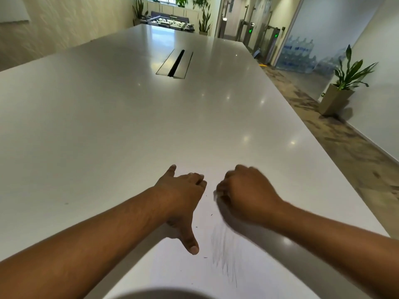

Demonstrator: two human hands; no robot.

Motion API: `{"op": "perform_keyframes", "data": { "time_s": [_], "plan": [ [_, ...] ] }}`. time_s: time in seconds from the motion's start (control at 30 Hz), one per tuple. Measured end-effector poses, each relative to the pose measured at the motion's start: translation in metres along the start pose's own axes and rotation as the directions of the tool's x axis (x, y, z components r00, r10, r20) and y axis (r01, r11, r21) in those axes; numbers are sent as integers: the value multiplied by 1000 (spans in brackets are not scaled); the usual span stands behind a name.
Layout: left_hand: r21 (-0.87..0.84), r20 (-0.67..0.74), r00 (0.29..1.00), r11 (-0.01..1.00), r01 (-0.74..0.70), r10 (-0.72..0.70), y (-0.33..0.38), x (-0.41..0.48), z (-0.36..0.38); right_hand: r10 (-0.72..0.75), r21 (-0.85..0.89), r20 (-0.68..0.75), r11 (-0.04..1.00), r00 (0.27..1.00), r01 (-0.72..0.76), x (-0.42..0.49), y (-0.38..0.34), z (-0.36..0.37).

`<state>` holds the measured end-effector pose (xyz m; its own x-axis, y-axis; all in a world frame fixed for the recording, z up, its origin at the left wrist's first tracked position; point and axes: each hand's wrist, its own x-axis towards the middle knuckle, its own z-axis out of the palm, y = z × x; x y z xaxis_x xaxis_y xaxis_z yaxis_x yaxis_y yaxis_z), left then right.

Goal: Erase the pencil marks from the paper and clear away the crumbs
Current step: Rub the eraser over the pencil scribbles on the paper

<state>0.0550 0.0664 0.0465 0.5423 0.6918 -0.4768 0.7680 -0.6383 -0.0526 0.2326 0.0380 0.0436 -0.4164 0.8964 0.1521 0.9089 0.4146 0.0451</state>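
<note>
A white sheet of paper (190, 275) lies on the table just in front of me. Grey pencil marks (224, 253) streak its right part, and a few dark crumbs (205, 257) lie scattered near them. My left hand (183, 199) rests flat on the paper's left side, thumb spread toward me and fingers pointing away. My right hand (244, 190) is curled into a fist above the marks and looks blurred. A small whitish eraser (216, 194) shows at its fingertips, mostly hidden.
The long glossy white table (129, 126) stretches away, with a cable slot (175, 64) in its middle. Its right edge drops to carpeted floor, where a potted plant (343, 83) stands by the wall.
</note>
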Motion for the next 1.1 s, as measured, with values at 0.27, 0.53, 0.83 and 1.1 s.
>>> {"op": "perform_keyframes", "data": {
  "time_s": [0.27,0.53,0.83,1.1],
  "plan": [
    [6,12,1000,1000,4,-4,0,0,-1,-84,19,23,996,996,83,-4,-9,1],
    [4,25,1000,1000,12,-12,1,-1,-1,-110,39,10,993,994,109,-13,-15,-3],
    [18,39,999,1000,15,-16,3,-2,-4,-175,77,54,982,983,171,-41,-29,-10],
    [27,47,999,999,18,-19,3,-1,-5,-182,82,46,981,982,178,-52,-38,-9]
  ]
}}
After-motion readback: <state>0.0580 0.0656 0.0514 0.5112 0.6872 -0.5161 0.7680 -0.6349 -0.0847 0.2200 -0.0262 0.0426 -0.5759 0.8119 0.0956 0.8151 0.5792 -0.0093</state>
